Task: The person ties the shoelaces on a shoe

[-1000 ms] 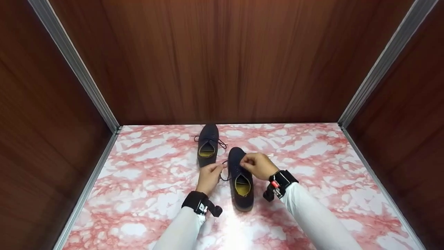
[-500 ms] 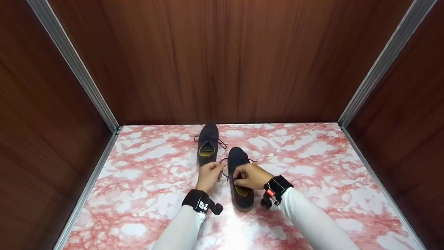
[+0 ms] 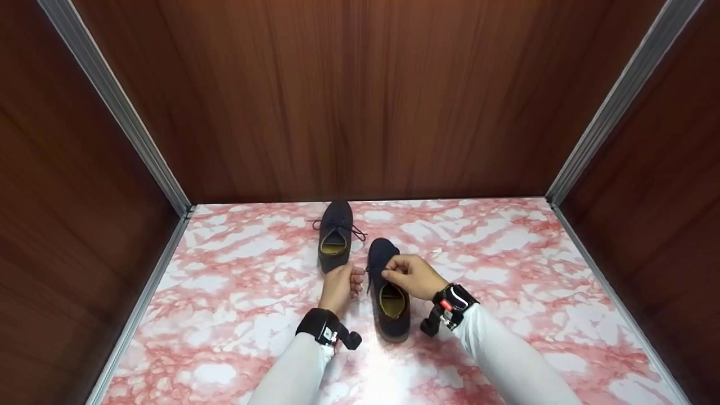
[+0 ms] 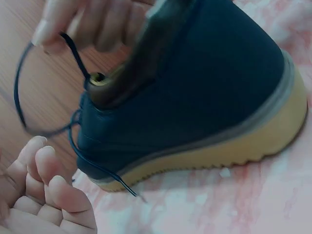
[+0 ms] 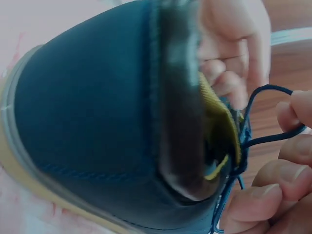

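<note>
A dark blue lace-up shoe (image 3: 388, 326) with a yellow lining and a tan sole stands upright between my hands. My right hand (image 3: 416, 277) is over its lacing, pinching a loop of dark shoelace (image 5: 265, 140) between thumb and forefinger. On the shoe's left side my left hand (image 3: 342, 286) holds nothing; its fingers are loosely bent and apart from the lace. In the left wrist view a loose lace end (image 4: 109, 173) hangs down the shoe's side near the left fingertips (image 4: 46, 156). The lace knot is partly hidden by the right hand in the head view.
A matching shoe (image 3: 336, 216), its laces spread to both sides, stands farther back on the left, near the brown wood-grain back wall (image 3: 360, 101). Both shoes are on a red-and-white marbled surface (image 3: 242, 315), with wood-grain panels at the left and right.
My left hand has let go of the lace and its fingers have loosened. The right hand moved back over the shoe opening, then forward again to the lacing with the loop.
</note>
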The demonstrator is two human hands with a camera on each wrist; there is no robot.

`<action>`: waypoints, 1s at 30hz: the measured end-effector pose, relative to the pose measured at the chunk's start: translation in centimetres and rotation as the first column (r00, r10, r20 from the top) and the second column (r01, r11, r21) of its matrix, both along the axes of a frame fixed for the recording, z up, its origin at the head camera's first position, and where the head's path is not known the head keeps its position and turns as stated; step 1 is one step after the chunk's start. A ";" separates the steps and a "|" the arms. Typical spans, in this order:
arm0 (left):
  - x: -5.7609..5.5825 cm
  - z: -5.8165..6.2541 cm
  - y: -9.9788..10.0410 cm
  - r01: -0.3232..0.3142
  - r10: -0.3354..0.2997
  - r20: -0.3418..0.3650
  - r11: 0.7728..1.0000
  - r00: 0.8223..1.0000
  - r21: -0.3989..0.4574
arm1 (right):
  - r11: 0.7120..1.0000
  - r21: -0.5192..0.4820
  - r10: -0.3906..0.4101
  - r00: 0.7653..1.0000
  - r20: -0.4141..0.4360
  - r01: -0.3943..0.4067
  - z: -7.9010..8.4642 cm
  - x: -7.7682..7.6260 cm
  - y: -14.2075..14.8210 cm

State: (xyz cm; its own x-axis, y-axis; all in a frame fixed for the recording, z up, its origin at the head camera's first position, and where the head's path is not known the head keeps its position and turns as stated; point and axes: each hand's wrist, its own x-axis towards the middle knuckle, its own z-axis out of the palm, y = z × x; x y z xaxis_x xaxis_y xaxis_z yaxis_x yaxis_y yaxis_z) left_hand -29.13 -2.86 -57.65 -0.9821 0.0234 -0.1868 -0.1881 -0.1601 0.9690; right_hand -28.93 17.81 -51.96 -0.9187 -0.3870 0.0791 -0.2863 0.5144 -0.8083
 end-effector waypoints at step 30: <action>-1.6 -0.5 1.3 -0.064 -0.163 -0.266 0.733 0.950 -0.677 | 0.995 -0.085 -0.051 0.998 0.044 0.054 1.0 -0.8 1.8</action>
